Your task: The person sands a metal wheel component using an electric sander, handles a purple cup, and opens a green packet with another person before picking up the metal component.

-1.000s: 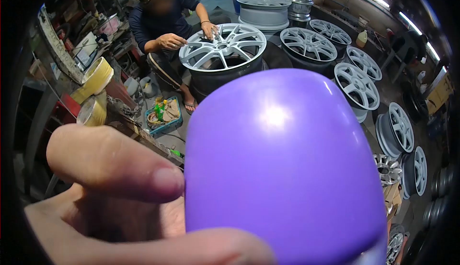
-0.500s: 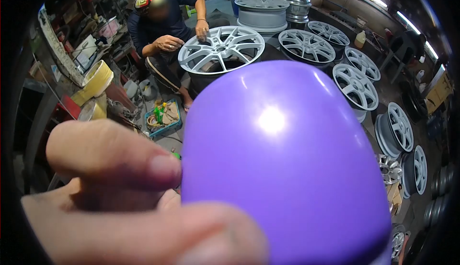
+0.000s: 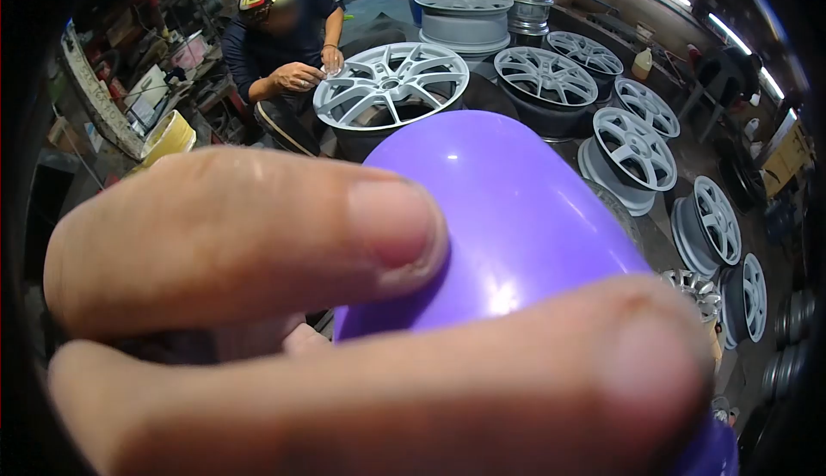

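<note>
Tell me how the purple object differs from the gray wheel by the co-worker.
The purple object is glossy violet; the gray wheel is pale gray.
The purple object's visible surface is unbroken; the gray wheel has open spokes.
The purple object looms near the camera, partly covered by the person's fingers; the gray wheel sits farther back.
Both have rounded outlines.

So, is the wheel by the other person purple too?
No, that wheel is pale grey, unlike the purple thing up close.
</note>
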Action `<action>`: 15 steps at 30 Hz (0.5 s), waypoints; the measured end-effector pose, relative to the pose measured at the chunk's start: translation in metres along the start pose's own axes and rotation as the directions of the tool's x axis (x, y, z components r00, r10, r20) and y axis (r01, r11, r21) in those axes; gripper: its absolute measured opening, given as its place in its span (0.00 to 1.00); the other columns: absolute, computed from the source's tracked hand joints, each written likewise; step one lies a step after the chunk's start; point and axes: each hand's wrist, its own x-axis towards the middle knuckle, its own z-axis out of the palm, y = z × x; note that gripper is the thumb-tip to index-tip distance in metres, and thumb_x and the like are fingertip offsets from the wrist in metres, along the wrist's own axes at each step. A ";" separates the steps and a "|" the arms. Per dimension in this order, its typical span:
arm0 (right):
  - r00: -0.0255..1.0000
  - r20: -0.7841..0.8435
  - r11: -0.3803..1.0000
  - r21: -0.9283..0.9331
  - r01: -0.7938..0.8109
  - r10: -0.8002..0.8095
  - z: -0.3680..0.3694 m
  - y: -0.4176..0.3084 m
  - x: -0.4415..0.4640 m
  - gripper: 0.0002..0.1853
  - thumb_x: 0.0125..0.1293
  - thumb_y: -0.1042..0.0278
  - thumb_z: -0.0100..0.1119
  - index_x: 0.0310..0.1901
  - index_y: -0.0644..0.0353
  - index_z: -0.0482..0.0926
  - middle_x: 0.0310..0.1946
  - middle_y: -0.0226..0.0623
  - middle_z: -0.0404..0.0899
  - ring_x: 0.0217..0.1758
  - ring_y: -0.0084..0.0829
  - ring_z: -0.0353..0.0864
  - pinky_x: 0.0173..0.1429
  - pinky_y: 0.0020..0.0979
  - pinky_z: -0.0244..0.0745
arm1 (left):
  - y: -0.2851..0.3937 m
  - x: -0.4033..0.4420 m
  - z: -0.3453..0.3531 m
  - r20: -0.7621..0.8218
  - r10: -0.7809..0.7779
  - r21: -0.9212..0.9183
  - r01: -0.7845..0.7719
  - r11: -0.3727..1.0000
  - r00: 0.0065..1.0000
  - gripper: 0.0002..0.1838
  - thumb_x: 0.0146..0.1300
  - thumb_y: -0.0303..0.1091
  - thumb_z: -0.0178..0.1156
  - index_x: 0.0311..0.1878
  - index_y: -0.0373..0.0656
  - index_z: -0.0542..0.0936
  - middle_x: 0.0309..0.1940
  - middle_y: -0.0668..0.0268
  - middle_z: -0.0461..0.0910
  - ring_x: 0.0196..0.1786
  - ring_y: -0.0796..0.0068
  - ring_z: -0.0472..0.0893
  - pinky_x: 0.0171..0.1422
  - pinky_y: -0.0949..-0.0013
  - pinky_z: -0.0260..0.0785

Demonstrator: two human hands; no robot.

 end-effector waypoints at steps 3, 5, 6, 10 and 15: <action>1.000 -0.002 1.000 -0.015 -0.017 0.017 0.002 0.003 0.002 0.17 0.55 0.63 0.73 0.43 0.64 0.87 0.39 0.51 0.85 0.40 0.45 0.86 0.48 0.43 0.80 | -0.002 0.001 0.002 0.003 0.006 -0.005 -0.006 1.000 1.000 0.32 0.57 0.39 0.78 0.62 0.39 0.75 0.54 0.64 0.80 0.55 0.70 0.80 0.60 0.65 0.76; 1.000 -0.003 0.999 -0.032 -0.014 0.014 0.002 0.006 0.002 0.17 0.55 0.63 0.73 0.44 0.64 0.87 0.39 0.51 0.85 0.40 0.44 0.86 0.48 0.43 0.80 | -0.002 0.001 0.002 0.005 0.009 -0.006 -0.009 1.000 1.000 0.32 0.57 0.39 0.78 0.62 0.39 0.75 0.54 0.64 0.80 0.55 0.70 0.80 0.60 0.65 0.76; 1.000 0.001 0.999 -0.033 -0.018 0.018 0.001 0.005 0.001 0.17 0.54 0.63 0.74 0.44 0.64 0.87 0.39 0.51 0.85 0.40 0.45 0.86 0.48 0.43 0.80 | -0.003 0.001 0.004 0.007 0.012 -0.008 -0.012 1.000 1.000 0.32 0.57 0.39 0.78 0.62 0.39 0.75 0.54 0.64 0.80 0.55 0.70 0.80 0.60 0.65 0.76; 0.999 0.012 0.998 -0.034 -0.043 0.043 -0.002 -0.004 0.000 0.18 0.54 0.63 0.74 0.44 0.64 0.86 0.40 0.51 0.85 0.40 0.45 0.86 0.49 0.43 0.80 | 0.000 0.001 0.004 0.015 0.019 -0.007 -0.019 1.000 1.000 0.32 0.57 0.39 0.79 0.62 0.38 0.75 0.54 0.64 0.80 0.55 0.70 0.80 0.60 0.65 0.76; 0.999 0.005 0.999 -0.015 -0.036 0.036 -0.002 0.001 0.000 0.18 0.54 0.63 0.75 0.44 0.64 0.87 0.40 0.52 0.85 0.41 0.46 0.87 0.49 0.43 0.80 | 0.002 0.002 0.006 0.026 0.030 -0.008 -0.030 1.000 0.999 0.32 0.57 0.39 0.79 0.62 0.38 0.75 0.54 0.64 0.80 0.55 0.70 0.80 0.60 0.65 0.76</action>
